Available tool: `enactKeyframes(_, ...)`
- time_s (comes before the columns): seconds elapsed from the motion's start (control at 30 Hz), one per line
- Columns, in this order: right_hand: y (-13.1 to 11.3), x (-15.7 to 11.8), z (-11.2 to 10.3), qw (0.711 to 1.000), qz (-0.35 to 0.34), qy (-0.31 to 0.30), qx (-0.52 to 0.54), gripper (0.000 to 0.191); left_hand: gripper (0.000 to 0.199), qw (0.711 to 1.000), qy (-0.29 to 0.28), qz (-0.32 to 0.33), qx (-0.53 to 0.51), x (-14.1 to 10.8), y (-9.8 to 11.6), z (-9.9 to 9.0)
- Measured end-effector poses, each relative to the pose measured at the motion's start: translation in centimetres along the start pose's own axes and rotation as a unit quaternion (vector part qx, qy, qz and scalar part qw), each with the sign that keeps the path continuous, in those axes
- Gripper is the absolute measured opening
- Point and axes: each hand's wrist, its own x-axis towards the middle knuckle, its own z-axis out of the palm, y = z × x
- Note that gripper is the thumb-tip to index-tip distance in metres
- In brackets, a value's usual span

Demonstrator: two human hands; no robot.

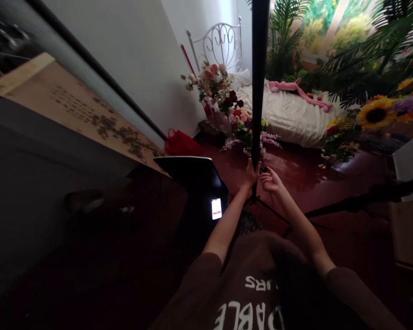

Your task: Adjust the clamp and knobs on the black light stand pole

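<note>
A black light stand (258, 82) rises upright in front of me, its legs (273, 208) spread on the floor. My left hand (250, 174) is wrapped round the pole low down. Just right of it, my right hand (270, 180) has its fingers curled at a small black knob (263, 169) on the stand's side. The knob is partly covered by the fingertips, so how firmly they press on it is hard to see. The top of the stand runs out of view.
A dark chair-like surface (196, 176) with a lit phone (216, 209) is at my left. Beyond are a red bag (182, 143), flower bouquets (209, 85), a white-covered bed (289, 114) with a pink plush toy, and sunflowers (376, 114). Another black pole (365, 197) slants in from the right.
</note>
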Motion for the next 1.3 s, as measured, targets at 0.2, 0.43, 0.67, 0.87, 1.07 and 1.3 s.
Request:
enactKeyframes(0.2, -1.2, -0.1, 0.0, 1.0, 0.024, -0.007, 0.012, 0.033, 0.057, 0.998, -0.002, 0.0, -0.062, -0.1, -0.6, 0.3)
enactKeyframes(0.43, -0.8, -0.1, 0.1, 0.995, 0.016, -0.018, 0.093, 0.03, 0.05, 0.999, 0.019, 0.004, -0.049, -0.4, -0.8, 0.3)
enactKeyframes(0.67, -0.9, 1.6, 0.4, 0.992, -0.082, 0.056, -0.076, 0.027, 0.054, 0.999, 0.005, -0.009, -0.038, -0.3, -0.8, 0.0)
enactKeyframes(0.87, 0.2, 0.7, 0.6, 0.667, -0.367, 0.27, -0.589, 0.026, 0.059, 0.999, 0.007, -0.004, -0.044, -0.4, -0.5, -0.2)
enactKeyframes(1.07, 0.3, -3.1, 1.1, 0.316, -0.324, 0.277, -0.848, 0.016, 0.064, 0.999, 0.018, -0.017, -0.029, -0.4, -1.0, 0.2)
enactKeyframes(1.3, 1.4, -4.1, 1.1, 0.376, -0.417, 0.226, -0.796, 0.01, 0.061, 0.998, 0.02, -0.02, -0.048, -0.3, -1.1, 0.9)
